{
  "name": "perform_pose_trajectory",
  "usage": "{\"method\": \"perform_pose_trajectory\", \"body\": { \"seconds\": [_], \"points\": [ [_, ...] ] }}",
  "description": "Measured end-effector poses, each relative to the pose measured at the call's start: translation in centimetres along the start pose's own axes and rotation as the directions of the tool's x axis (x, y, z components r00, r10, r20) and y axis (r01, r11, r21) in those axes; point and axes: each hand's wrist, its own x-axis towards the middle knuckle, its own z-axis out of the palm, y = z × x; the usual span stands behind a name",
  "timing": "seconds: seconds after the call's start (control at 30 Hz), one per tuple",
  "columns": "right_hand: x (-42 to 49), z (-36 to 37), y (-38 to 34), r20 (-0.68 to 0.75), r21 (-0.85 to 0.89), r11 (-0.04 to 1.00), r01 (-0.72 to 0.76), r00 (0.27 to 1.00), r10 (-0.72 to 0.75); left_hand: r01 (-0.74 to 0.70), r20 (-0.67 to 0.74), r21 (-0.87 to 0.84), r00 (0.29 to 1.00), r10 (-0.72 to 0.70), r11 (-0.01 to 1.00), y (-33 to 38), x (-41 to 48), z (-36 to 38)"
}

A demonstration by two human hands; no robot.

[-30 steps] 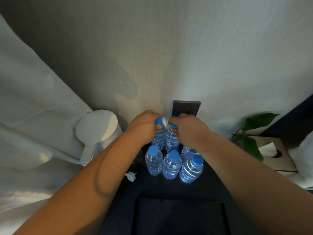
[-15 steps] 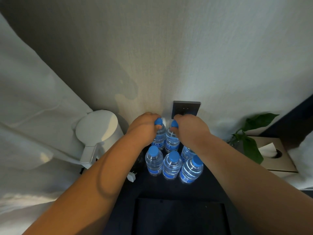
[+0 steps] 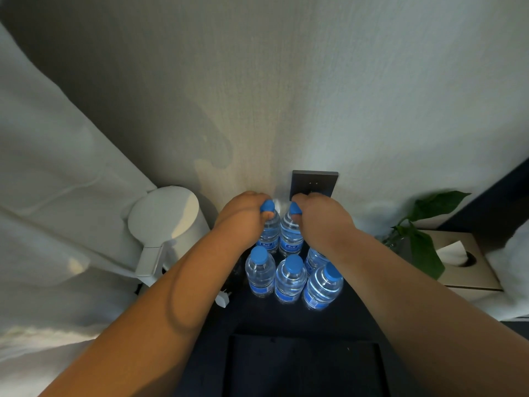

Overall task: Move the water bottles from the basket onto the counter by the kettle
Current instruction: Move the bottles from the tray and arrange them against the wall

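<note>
Single view, head-worn, wide-angle. It looks forward and steeply down onto a dark worktop (image 3: 257, 316) set against a pale wall (image 3: 286, 96), which fills the upper half of the frame. Both forearms enter from the bottom corners and converge at centre, where the left hand (image 3: 243, 216) and right hand (image 3: 323, 222) grip water bottles (image 3: 289, 279). The camera sits close above and behind them. The frame spans from the kettle (image 3: 169, 219) at left to the tissue box (image 3: 469, 265) at right.

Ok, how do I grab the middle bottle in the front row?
By its blue cap and neck, from straight above. The front middle water bottle stands upright, close between the front left bottle and front right bottle, so its sides are crowded; the cap sticks up free.
</note>
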Motion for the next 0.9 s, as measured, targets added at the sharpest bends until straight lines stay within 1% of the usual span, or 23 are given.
{"method": "perform_pose_trajectory", "body": {
  "seconds": [0.2,0.37,0.57,0.63,0.67,0.73,0.8,0.83,0.9],
  "points": [
    [-0.2,0.0,0.0,-0.008,0.022,1.0,-0.003,1.0,0.003,0.02,0.012,0.014,1.0,-0.02,1.0,0.2,0.2,0.0],
    [-0.2,0.2,0.3,-0.027,0.055,0.998,-0.01,1.0,0.011,-0.003,-0.011,0.015,1.0,0.003,1.0,-0.2,0.1,0.1],
    [-0.7,0.2,0.7,-0.045,0.101,0.995,-0.013,0.999,0.017,-0.001,-0.004,0.031,1.0,0.001,1.0,-0.2,0.4,0.2],
    [-1.2,0.1,1.2,-0.057,0.132,0.99,-0.051,0.997,0.059,0.001,0.0,0.044,1.0,-0.001,0.999,-0.4,0.5,0.3],
    [-1.5,0.0,1.6,-0.05,0.135,0.986,-0.095,0.993,0.103,0.002,-0.001,0.049,1.0,-0.002,0.999,-0.5,0.5,0.4],
    [-2.2,-0.1,2.6,0.011,0.042,0.979,-0.2,0.98,0.2,-0.007,-0.028,0.062,1.0,0.008,0.998,-0.6,0.3,0.9],
    [-3.0,-0.1,3.6,0.116,-0.084,0.965,-0.247,0.96,0.256,-0.026,-0.111,0.061,0.993,0.032,0.998,-0.5,0.0,1.6],
    [-3.3,-0.1,4.0,0.171,-0.104,0.963,-0.25,0.949,0.265,-0.041,-0.161,0.048,0.986,0.048,0.998,-0.4,-0.2,2.0],
    [-3.9,-0.2,4.4,0.249,-0.064,0.966,-0.251,0.933,0.259,-0.088,-0.239,0.035,0.967,0.094,0.995,0.0,-0.6,2.6]
  ]
}}
